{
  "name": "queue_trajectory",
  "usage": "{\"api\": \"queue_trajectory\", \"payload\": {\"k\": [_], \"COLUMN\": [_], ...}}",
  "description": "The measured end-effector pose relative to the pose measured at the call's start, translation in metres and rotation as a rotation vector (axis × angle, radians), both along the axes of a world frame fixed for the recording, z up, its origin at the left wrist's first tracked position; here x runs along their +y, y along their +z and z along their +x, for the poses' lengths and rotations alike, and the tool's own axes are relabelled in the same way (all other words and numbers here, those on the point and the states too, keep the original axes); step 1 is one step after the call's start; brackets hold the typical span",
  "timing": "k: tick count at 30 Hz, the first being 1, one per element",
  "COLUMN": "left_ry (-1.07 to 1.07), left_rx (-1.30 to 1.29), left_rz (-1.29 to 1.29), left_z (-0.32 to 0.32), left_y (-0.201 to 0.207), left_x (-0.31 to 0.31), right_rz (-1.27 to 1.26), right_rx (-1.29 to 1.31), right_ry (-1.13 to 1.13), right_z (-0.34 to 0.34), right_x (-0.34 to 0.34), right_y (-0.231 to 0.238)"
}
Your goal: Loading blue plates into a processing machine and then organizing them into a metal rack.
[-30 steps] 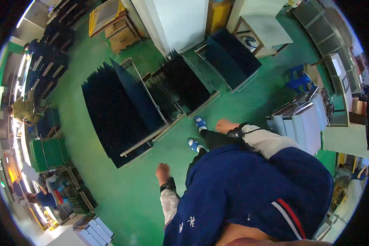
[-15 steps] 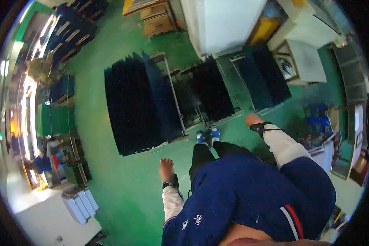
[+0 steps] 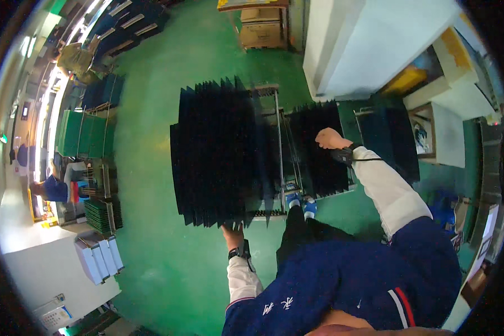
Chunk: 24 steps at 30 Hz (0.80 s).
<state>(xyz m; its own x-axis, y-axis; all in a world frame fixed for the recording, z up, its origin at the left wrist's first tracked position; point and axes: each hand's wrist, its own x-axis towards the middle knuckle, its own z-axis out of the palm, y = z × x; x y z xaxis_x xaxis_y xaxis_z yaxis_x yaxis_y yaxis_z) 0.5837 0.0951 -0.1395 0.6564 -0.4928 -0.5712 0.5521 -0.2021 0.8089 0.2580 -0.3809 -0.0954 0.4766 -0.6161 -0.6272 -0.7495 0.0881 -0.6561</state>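
A rack (image 3: 280,151) with a metal frame stands at my feet, filled with many thin dark panels (image 3: 218,151) set on edge. My left hand (image 3: 233,237) is at the near edge of these panels, its fingers stretched toward them; whether they touch cannot be made out. Over a second rack's dark panels (image 3: 319,168), to the right, my right hand (image 3: 331,139) is raised with its fingers curled in and nothing visible in them. Both wrists carry dark straps.
Another rack of dark panels (image 3: 389,137) stands farther right, beside a white cabinet (image 3: 448,134). Cardboard boxes (image 3: 261,28) sit at the back. On the left are green panels (image 3: 83,134), a co-worker (image 3: 75,59) and pale bins (image 3: 99,259). The floor (image 3: 145,185) is green.
I have come closer to the racks. My left hand has reached the near edge of the left panels. My right hand has moved forward over the middle rack, its fingers curled.
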Motion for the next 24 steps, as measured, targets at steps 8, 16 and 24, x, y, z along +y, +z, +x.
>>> {"api": "queue_trajectory", "payload": {"k": [8, 16, 24], "left_ry": [-0.124, 0.334, 0.47], "left_rx": [-0.312, 0.366, 0.492], "left_rz": [0.245, -0.158, -0.243], "left_z": [-0.015, -0.001, 0.009], "left_y": [-0.008, -0.022, -0.006], "left_x": [0.015, 0.015, -0.009], "right_rz": [-0.724, -0.579, -0.594], "right_rx": [-0.291, -0.238, -0.435], "right_ry": [0.344, -0.091, -0.004], "right_z": [0.139, 0.216, 0.227], "right_x": [-0.098, -0.174, -0.229], "right_y": [0.022, -0.006, -0.056]}}
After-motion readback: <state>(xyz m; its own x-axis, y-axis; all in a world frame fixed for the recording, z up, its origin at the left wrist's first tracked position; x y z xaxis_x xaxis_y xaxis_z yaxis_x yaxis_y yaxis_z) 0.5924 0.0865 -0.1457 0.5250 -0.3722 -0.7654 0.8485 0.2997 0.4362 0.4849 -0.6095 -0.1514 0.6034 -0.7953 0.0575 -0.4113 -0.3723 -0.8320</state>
